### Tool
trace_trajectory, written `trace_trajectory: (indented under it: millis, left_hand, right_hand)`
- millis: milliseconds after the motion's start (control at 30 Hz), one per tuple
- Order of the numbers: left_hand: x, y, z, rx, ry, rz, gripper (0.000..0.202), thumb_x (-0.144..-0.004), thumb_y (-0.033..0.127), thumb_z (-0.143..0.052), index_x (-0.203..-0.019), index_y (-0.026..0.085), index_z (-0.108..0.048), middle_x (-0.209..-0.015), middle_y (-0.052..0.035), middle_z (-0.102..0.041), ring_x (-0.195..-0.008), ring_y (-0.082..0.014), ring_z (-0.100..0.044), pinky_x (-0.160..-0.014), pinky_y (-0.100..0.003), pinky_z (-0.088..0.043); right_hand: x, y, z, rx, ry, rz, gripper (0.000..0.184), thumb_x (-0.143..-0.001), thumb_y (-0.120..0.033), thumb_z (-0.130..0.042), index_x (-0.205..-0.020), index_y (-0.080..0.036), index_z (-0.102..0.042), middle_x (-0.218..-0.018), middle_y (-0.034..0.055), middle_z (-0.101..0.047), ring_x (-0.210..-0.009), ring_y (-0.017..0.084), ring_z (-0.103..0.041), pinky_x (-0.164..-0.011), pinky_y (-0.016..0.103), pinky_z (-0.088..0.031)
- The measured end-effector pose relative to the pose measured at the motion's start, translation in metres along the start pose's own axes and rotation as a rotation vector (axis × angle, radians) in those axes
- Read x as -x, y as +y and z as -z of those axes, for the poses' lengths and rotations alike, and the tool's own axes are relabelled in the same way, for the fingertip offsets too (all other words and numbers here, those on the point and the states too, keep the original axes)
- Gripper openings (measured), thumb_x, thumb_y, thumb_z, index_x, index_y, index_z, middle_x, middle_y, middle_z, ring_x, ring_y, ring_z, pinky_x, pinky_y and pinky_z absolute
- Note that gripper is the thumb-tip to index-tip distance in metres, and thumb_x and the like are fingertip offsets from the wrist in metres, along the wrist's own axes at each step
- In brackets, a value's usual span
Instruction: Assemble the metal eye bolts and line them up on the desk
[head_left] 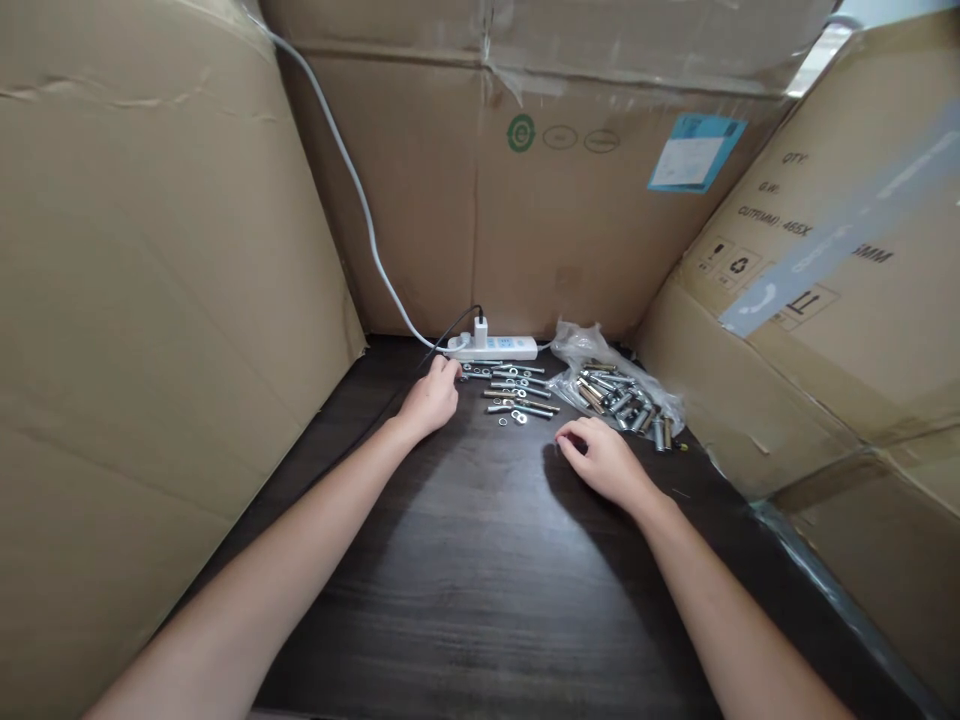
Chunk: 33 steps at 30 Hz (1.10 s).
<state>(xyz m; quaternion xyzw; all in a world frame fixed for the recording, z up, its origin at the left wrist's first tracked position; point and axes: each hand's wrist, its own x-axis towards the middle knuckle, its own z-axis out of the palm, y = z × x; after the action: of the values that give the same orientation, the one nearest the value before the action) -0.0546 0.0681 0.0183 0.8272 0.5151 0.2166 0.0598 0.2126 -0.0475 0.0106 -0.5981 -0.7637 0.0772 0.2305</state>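
My left hand (433,395) is at the left end of a group of expansion bolts (517,385), its fingers bent together by the small metal rings there. What its fingertips grip, if anything, is hidden. To the right, my right hand (604,458) is held over the table in front of the bolts, with thumb and forefinger curled towards each other. Nothing can be made out between those fingertips. The bolts lie roughly side by side, silver and brass-coloured, with loose washers (519,418) among and in front of them.
A clear plastic bag (581,345) lies at the back right, with a pile of metal sleeves and bolts (626,400) on it. Behind the bolts is a white power strip (491,347) with a plugged-in charger (481,330). Cardboard walls (420,200) enclose the dark table (480,580).
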Motion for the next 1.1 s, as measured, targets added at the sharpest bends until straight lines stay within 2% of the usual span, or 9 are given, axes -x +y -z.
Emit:
trace_trajectory:
  millis: [167, 267, 333, 500, 700, 867, 1000, 1100]
  left_hand:
    - [0.018, 0.009, 0.009, 0.178, 0.064, 0.015, 0.013, -0.077, 0.012, -0.044, -0.086, 0.021, -0.050, -0.087, -0.0022, -0.051, -0.073, -0.0150, -0.053, -0.067, -0.027, -0.042]
    - [0.035, 0.024, 0.011, 0.371, 0.078, -0.032, 0.010, -0.076, 0.011, -0.043, -0.077, 0.019, -0.049, -0.077, 0.0002, -0.050, -0.067, -0.0125, -0.048, -0.061, -0.024, -0.039]
    - [0.046, 0.034, 0.013, 0.481, 0.128, -0.051, 0.010, -0.076, 0.010, -0.041, -0.075, 0.018, -0.047, -0.072, 0.0013, -0.048, -0.064, -0.0112, -0.045, -0.059, -0.023, -0.037]
    - [0.064, 0.047, 0.012, 0.542, 0.127, -0.075, 0.012, -0.076, 0.010, -0.040, -0.069, 0.017, -0.046, -0.068, 0.0017, -0.046, -0.061, -0.0107, -0.042, -0.058, -0.023, -0.035]
    - [0.068, 0.042, 0.006, 0.504, 0.066, -0.126, 0.014, -0.076, 0.009, -0.039, -0.068, 0.017, -0.048, -0.068, 0.0019, -0.048, -0.062, -0.0103, -0.044, -0.059, -0.023, -0.035]
    - [0.067, 0.040, 0.006, 0.487, 0.032, -0.151, 0.014, -0.077, 0.009, -0.040, -0.069, 0.017, -0.048, -0.068, 0.0022, -0.049, -0.061, -0.0098, -0.044, -0.058, -0.023, -0.034]
    - [0.067, 0.040, 0.007, 0.467, 0.020, -0.153, 0.014, -0.078, 0.010, -0.039, -0.070, 0.017, -0.049, -0.069, 0.0018, -0.049, -0.061, -0.0101, -0.044, -0.058, -0.023, -0.034]
    - [0.068, 0.040, 0.008, 0.459, 0.007, -0.158, 0.015, -0.078, 0.010, -0.039, -0.070, 0.017, -0.049, -0.069, 0.0017, -0.049, -0.061, -0.0102, -0.044, -0.058, -0.023, -0.034]
  right_hand:
    - [-0.002, 0.022, 0.008, 0.051, 0.157, -0.046, 0.018, -0.082, -0.024, -0.048, -0.080, -0.019, -0.065, -0.081, 0.0049, -0.065, -0.081, 0.020, -0.054, -0.075, 0.030, -0.040]
    - [-0.002, 0.045, 0.014, 0.156, 0.279, -0.167, 0.021, -0.081, -0.025, -0.046, -0.080, -0.018, -0.066, -0.082, 0.0069, -0.065, -0.080, 0.022, -0.053, -0.076, 0.033, -0.039]
    - [-0.002, 0.058, 0.016, 0.215, 0.336, -0.264, 0.023, -0.079, -0.024, -0.045, -0.082, -0.018, -0.067, -0.083, 0.0081, -0.064, -0.081, 0.023, -0.052, -0.077, 0.034, -0.039]
    - [-0.001, 0.070, 0.016, 0.256, 0.449, -0.400, 0.026, -0.076, -0.027, -0.047, -0.091, -0.017, -0.066, -0.089, 0.0103, -0.056, -0.085, 0.025, -0.049, -0.076, 0.037, -0.040]
    - [-0.001, 0.073, 0.018, 0.294, 0.434, -0.439, 0.026, -0.076, -0.028, -0.048, -0.092, -0.018, -0.066, -0.086, 0.0104, -0.054, -0.085, 0.026, -0.047, -0.077, 0.040, -0.039]
    - [-0.001, 0.078, 0.017, 0.334, 0.464, -0.490, 0.042, -0.077, -0.036, -0.051, -0.114, -0.018, -0.059, -0.103, 0.0135, -0.055, -0.095, 0.029, -0.046, -0.083, 0.042, -0.038]
    - [-0.004, 0.079, 0.014, 0.362, 0.479, -0.435, 0.061, -0.072, -0.046, -0.058, -0.125, -0.018, -0.050, -0.117, 0.0148, -0.054, -0.107, 0.032, -0.041, -0.089, 0.046, -0.034]
    - [-0.006, 0.080, 0.011, 0.355, 0.439, -0.380, 0.064, -0.072, -0.048, -0.059, -0.128, -0.019, -0.047, -0.122, 0.0133, -0.054, -0.111, 0.033, -0.039, -0.090, 0.047, -0.033]
